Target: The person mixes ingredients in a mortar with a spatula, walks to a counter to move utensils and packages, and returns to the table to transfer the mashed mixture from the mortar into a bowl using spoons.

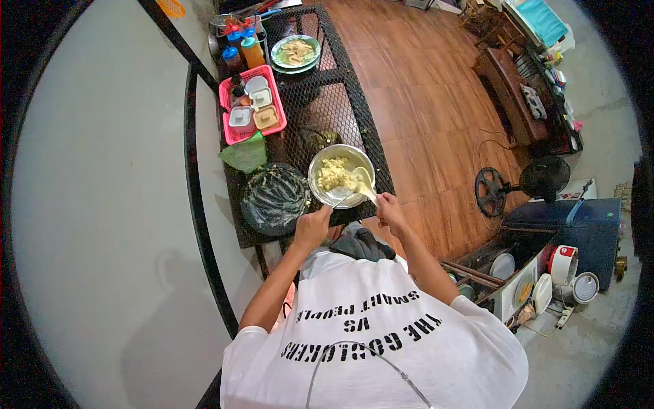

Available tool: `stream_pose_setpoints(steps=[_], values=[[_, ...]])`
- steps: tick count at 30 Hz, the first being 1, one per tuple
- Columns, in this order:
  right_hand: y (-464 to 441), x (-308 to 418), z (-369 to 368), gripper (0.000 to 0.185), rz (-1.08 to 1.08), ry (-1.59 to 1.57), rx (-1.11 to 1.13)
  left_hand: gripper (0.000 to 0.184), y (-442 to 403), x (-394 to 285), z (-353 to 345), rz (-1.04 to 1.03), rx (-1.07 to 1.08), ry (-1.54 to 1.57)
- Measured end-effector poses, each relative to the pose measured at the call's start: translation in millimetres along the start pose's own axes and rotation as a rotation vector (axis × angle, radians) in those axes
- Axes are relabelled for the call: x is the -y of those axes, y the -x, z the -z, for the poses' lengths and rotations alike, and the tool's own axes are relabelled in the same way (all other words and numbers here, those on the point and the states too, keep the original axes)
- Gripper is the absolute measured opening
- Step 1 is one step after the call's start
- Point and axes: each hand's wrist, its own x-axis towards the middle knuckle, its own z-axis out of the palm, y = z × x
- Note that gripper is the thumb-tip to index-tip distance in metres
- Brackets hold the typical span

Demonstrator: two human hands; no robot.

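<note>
A metal bowl (313, 178) with a yellow, crumbly mash (334, 173) stands at the near end of the black mesh table. My right hand (390, 210) is closed round the handle of a cream-coloured spoon (368, 188), whose head rests in the mash. At the bowl's near rim, my left hand (313, 228) is closed on a thin metal utensil (345, 200) that reaches into the bowl; its kind is hard to make out. Left of the bowl lies a round dark slab (274, 198) smeared with pale residue, close to my left hand.
Behind the slab are a green cloth-like piece (245, 154) and a pink basket (231, 129) of small lidded containers. Sauce bottles (252, 53) and a green plate of food (296, 52) stand farther back. A wall (109, 170) runs along the left; a fan (545, 178) stands right.
</note>
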Motion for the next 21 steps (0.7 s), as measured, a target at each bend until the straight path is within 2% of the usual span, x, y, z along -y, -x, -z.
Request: stream_pose_setpoints(steps=[1, 3, 5, 8, 9, 11, 13, 14, 16, 17, 19, 21], values=[[-4, -4, 1, 0.023, 0.003, 0.002, 0.0, 0.012, -1, 7, -3, 0.019, -0.035, -0.087], [-7, -9, 1, 0.023, 0.005, 0.077, -0.03, 0.014, -1, 19, 1, 0.004, -0.053, -0.102], [1, -4, 5, 0.022, -0.03, 0.006, -0.026, 0.014, 1, 21, 1, -0.005, -0.064, -0.073], [8, -3, 6, 0.021, -0.08, -0.094, 0.003, 0.014, 5, 8, 15, -0.174, -0.021, -0.043], [6, -2, 8, 0.021, -0.081, -0.122, 0.022, 0.014, 6, 12, 13, -0.176, -0.023, -0.043], [6, -4, 7, 0.022, -0.067, -0.101, 0.013, 0.014, 9, 22, 9, -0.051, -0.024, -0.144], [9, -4, 4, 0.02, 0.1, -0.022, -0.103, 0.016, 5, 28, 10, -0.042, -0.108, -0.118], [4, -10, 5, 0.02, 0.097, -0.02, -0.104, 0.016, 6, 31, 9, 0.007, -0.113, -0.098], [6, -5, -7, 0.018, 0.757, 0.261, -0.294, 0.022, 5, 21, 14, 0.118, -0.181, 0.042], [14, -4, -6, 0.024, 0.735, 0.408, -0.304, 0.022, 3, 16, 18, 0.116, -0.182, 0.039], [40, 19, -17, 0.022, 0.605, 0.559, -0.237, 0.023, 1, 7, 21, 0.221, -0.17, 0.183], [44, 22, -26, 0.022, 0.617, 0.638, -0.236, 0.023, 3, 8, 16, 0.215, -0.197, 0.219]])
